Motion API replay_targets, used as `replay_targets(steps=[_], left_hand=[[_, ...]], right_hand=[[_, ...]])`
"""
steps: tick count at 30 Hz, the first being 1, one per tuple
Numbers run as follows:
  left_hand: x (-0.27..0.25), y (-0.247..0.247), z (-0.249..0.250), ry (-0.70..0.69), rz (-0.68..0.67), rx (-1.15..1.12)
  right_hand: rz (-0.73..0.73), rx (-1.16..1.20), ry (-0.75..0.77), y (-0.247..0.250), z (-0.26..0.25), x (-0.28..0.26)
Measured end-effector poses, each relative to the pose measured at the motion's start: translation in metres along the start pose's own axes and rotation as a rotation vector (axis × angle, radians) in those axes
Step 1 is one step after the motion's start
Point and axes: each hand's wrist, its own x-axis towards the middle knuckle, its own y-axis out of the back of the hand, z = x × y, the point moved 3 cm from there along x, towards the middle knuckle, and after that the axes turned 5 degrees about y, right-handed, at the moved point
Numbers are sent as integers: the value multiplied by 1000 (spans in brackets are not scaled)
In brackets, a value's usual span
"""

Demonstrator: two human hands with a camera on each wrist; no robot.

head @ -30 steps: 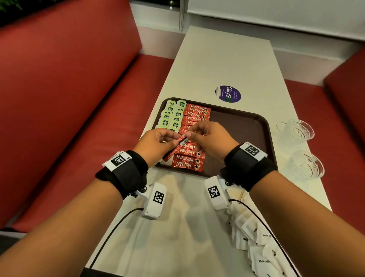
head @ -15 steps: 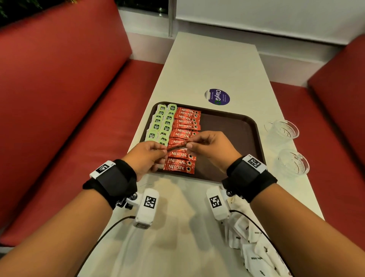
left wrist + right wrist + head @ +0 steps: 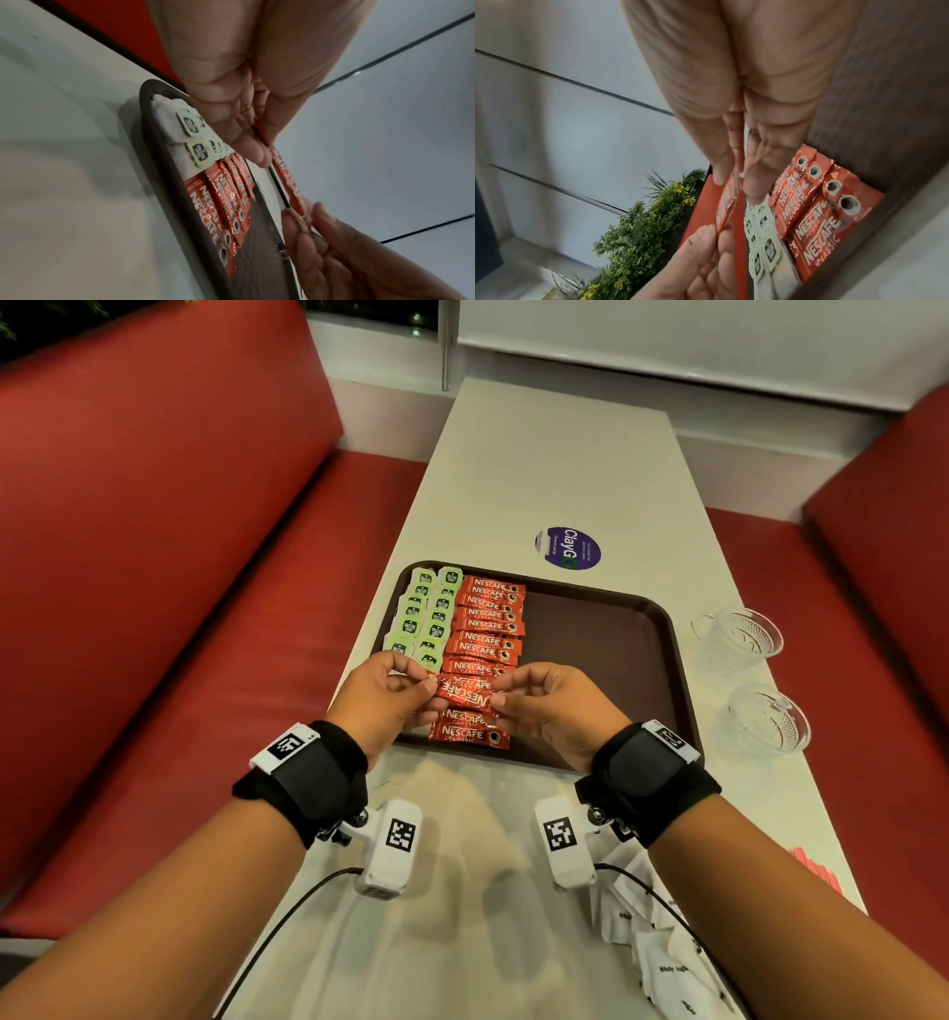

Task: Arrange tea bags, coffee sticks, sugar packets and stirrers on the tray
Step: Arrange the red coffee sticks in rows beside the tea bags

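Head view: white sugar packets (image 3: 662,963) lie on the table (image 3: 539,469) nearest the person, on this side of the tray (image 3: 616,639). Over the tray's near edge, the left hand (image 3: 382,698) and right hand (image 3: 552,706) each pinch one end of a red coffee stick (image 3: 464,693), held above the row of coffee sticks (image 3: 490,629). Green tea bags (image 3: 426,613) fill the tray's left side. Beyond the tray's far rim sits a purple sticker (image 3: 567,548).

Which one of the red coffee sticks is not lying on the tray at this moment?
The coffee stick pinched at its ends by the left hand and right hand, above the tray; the others lie flat.
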Motion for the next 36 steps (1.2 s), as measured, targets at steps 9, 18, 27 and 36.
replay_targets(steps=[9, 18, 27, 36], left_hand=[[3, 6, -9, 16, 100, 157], [-8, -17, 5, -167, -273, 698], [6, -12, 3, 36, -103, -144], [5, -11, -5, 85, -49, -242]], right_hand=[[108, -160, -1, 12, 6, 5], [-84, -550, 254, -12, -22, 9], [-144, -506, 91, -30, 6, 5], [-30, -153, 46, -22, 8, 10]])
